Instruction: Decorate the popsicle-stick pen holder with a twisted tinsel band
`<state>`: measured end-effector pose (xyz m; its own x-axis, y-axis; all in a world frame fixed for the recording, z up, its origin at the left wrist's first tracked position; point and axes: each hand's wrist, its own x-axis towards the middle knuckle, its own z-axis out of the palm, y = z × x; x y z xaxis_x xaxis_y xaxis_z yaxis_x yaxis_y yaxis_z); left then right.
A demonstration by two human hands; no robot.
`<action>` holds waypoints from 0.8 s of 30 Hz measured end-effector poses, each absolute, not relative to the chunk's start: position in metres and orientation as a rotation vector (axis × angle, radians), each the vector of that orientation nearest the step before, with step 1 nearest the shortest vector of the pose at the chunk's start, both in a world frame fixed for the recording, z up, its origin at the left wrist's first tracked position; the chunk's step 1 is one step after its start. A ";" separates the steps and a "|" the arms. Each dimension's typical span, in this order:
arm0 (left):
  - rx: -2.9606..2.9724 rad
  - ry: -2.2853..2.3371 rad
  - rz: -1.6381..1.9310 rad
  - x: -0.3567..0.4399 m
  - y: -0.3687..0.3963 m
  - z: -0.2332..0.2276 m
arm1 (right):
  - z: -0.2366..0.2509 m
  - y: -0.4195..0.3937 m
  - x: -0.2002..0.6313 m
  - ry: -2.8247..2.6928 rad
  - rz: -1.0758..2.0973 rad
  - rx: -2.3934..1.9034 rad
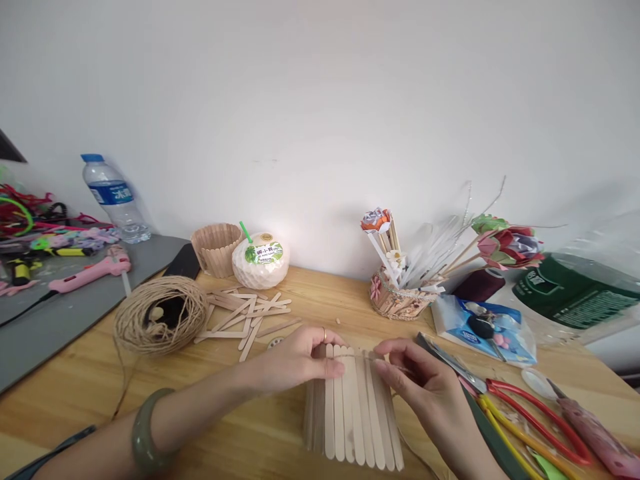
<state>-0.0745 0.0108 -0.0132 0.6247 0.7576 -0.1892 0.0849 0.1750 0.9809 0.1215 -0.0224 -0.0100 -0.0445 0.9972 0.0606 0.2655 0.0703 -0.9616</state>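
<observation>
A cup made of upright wooden craft sticks stands on the table in front of me. My left hand grips its upper left rim, thumb on the outside and the other fingers behind the sticks. At the upper right edge my right hand is closed, pinching a thin strand of twine that runs across the sticks just under their rounded tops. More twine trails down from the right hand to the table. The fingertips behind the rim are hidden.
At left lie a twine ball, loose craft sticks and a pink glue gun. Behind stand another stick cup, a coconut and a water bottle. Right are a decorated holder, red-handled scissors and a pink-handled tool.
</observation>
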 end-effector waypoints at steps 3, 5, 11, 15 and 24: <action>1.372 0.811 0.587 -0.074 0.010 -0.013 | -0.009 -0.022 0.122 -1.550 1.091 -1.323; 1.371 0.840 0.604 -0.074 0.010 -0.013 | -0.009 -0.022 0.124 -1.603 1.087 -1.315; 1.417 0.710 0.559 -0.078 0.013 -0.009 | -0.006 -0.026 0.132 -1.649 1.037 -1.333; 1.458 0.672 0.501 -0.079 0.012 -0.003 | -0.001 -0.031 0.131 -1.708 1.015 -1.312; 1.469 0.769 0.477 -0.081 0.012 -0.005 | -0.004 -0.031 0.127 -1.691 1.001 -1.304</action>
